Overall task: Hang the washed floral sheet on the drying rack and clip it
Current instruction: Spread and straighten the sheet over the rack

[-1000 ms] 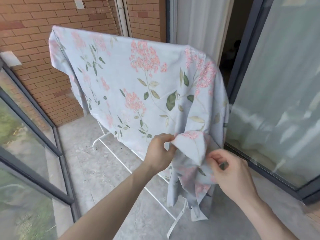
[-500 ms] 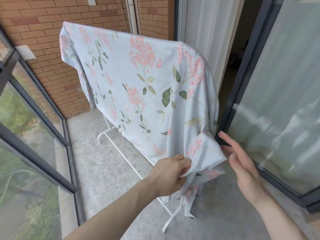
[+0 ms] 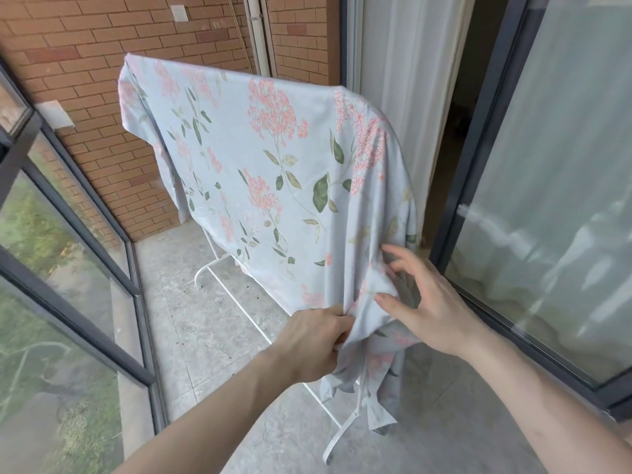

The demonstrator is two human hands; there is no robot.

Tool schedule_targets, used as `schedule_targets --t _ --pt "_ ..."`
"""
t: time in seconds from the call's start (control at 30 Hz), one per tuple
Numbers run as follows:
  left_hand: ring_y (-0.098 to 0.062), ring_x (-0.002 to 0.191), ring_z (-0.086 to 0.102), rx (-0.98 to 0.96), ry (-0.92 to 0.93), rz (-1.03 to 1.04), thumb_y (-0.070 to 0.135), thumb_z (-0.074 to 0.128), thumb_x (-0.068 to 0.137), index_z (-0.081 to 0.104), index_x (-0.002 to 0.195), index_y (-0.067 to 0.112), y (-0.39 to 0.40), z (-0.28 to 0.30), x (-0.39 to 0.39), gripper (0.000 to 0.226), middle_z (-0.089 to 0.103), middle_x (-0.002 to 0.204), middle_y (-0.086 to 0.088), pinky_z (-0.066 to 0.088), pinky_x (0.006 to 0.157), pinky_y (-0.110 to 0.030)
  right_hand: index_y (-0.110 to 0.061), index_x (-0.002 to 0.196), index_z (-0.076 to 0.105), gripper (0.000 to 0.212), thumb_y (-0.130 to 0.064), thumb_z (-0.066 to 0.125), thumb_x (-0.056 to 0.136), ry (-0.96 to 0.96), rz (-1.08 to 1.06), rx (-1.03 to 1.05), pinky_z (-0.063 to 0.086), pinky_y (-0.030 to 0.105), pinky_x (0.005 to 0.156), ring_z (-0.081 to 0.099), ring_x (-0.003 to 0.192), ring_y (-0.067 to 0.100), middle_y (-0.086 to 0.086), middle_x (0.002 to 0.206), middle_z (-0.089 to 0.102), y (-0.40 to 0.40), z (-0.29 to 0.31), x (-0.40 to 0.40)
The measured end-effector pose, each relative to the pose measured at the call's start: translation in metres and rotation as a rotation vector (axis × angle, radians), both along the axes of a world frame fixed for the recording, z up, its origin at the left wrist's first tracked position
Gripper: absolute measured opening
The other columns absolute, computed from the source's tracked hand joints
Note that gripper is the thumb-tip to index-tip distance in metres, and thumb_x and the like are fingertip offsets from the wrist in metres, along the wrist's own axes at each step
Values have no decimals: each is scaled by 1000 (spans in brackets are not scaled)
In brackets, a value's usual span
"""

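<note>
A pale blue sheet (image 3: pixel 273 172) with pink flowers and green leaves hangs draped over the white drying rack (image 3: pixel 219 268), hiding the rack's top bar. Only the rack's base tubes and feet show below the cloth. My left hand (image 3: pixel 307 340) grips the sheet's lower edge near its right corner, fingers curled into the fabric. My right hand (image 3: pixel 424 299) is at the bunched right side of the sheet with fingers spread, its thumb and fingertips touching the folds. No clip is in view.
A brick wall (image 3: pixel 102 63) stands behind the rack. A dark-framed glass railing (image 3: pixel 68 268) runs along the left, and a sliding glass door (image 3: pixel 547 200) with a white curtain (image 3: pixel 410 63) lies on the right. The floor (image 3: pixel 205 336) is grey concrete tile.
My right hand let go of the sheet's corner, opened, and now touches the bunched folds higher up. My left hand moved down along the lower edge, still gripping the cloth.
</note>
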State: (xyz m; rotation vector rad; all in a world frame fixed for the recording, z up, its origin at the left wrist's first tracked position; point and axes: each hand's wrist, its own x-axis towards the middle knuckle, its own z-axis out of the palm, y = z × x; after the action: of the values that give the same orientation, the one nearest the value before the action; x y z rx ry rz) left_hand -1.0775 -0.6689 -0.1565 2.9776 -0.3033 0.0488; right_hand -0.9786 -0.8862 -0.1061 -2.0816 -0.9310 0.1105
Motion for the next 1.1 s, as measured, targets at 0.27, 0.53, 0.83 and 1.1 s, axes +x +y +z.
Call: schedule_targets --t 0.27,0.53,0.83,1.1 --pt "-16 63 37 -178 -95 139 23 60 77 40 86 29 1 5 -15 23 51 99 11 41 56 -33 -10 79 62 25 -25 79 91 -389 -335 313 32 13 61 44 64 2 -25 70 46 -58 -54 -7" --pt "-27 69 55 -231 -52 39 44 62 86 39 99 27 -37 -29 -14 32 52 99 9 49 59 -40 -15 83 72 16 -8 57 84 -431 -523 60 41 40 68 52 72 29 -6 76 54 -99 -160 -12" --pt "-29 90 67 -292 117 -221 17 66 90 43 145 34 -88 -45 13 62 41 147 11 51 67 -38 -24 144 58 65 -4 76 85 -42 -637 -93 48 46 106 48 134 28 3 153 42 -72 -191 6" --pt "0 96 69 -489 124 42 3 52 87 65 111 36 6 -81 -32 44 20 161 34 59 75 -32 -55 91 60 44 -14 76 85 314 -310 -283 46 11 70 64 88 -3 -34 120 50 -41 -245 -83"
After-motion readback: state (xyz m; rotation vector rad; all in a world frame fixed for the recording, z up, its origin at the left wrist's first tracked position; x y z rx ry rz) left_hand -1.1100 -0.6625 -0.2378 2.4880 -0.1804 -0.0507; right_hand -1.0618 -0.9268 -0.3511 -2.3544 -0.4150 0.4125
